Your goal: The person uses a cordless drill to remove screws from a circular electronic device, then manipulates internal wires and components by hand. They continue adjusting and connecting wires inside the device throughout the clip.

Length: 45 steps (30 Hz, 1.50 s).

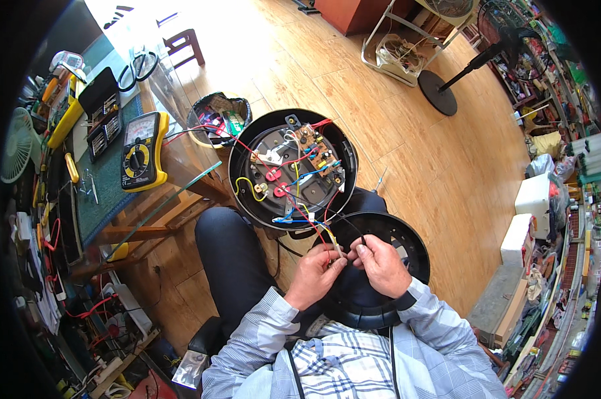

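An opened round appliance base (238, 199) rests at my knees, its inside turned up. It holds a brown circuit board (319, 151), red terminal caps and coloured wires. My left hand (316, 274) is closed on a bundle of wires (333, 238) running out of the base's near edge; a pale sleeve or connector shows at the fingertips. Close beside it, my right hand (383, 266) pinches a thin black lead (348, 223). The fingertips of both hands nearly meet. Under my right hand, a black round cover (412, 241) lies on my lap.
To the left, a glass-edged table carries a yellow analog multimeter (141, 154), a screwdriver bit case (102, 113) and scissors (138, 69). A bin of scraps (240, 106) stands behind the base. A screwdriver (381, 178) and a fan stand (437, 92) are on the right.
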Available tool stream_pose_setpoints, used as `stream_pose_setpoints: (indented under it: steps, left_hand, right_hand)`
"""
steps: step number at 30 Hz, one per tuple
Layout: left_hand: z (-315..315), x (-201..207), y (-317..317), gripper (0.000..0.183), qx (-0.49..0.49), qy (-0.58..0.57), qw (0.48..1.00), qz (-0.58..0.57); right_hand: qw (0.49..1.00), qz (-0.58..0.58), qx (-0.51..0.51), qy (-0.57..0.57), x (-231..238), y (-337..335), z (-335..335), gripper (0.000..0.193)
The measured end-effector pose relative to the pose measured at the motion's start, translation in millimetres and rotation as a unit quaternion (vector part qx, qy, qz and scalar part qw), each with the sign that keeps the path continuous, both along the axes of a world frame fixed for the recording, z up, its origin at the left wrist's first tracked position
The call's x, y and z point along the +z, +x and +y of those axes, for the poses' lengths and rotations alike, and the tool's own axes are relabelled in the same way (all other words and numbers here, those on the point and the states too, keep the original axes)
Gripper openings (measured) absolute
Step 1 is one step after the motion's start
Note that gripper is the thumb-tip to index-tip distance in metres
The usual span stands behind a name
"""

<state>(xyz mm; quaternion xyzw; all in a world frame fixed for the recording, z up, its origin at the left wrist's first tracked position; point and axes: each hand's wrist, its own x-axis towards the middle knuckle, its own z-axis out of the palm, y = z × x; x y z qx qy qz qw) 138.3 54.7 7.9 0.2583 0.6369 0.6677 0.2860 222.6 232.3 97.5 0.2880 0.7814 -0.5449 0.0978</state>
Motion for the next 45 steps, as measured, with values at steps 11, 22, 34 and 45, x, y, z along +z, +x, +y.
stream_pose_setpoints:
  steps: [11, 22, 34, 45]
  left_hand:
    - [4, 10, 7, 0.019, 0.046, -0.052, 0.992, 0.101]
    - [3, -1, 13, 0.021, 0.025, -0.081, 0.992, 0.095]
    - [4, 5, 17, 0.019, 0.035, -0.136, 0.970, 0.199]
    - [6, 12, 17, 0.016, 0.075, -0.117, 0.968, 0.209]
  right_hand:
    - [0.989, 0.082, 0.067, 0.103, -7, -41, -3, 0.021]
    - [0.998, 0.035, 0.030, 0.034, -23, -44, 3, 0.024]
    - [0.997, 0.050, 0.013, 0.056, -12, -47, 0, 0.023]
    - [0.997, 0.053, 0.016, 0.054, -11, -45, 1, 0.023]
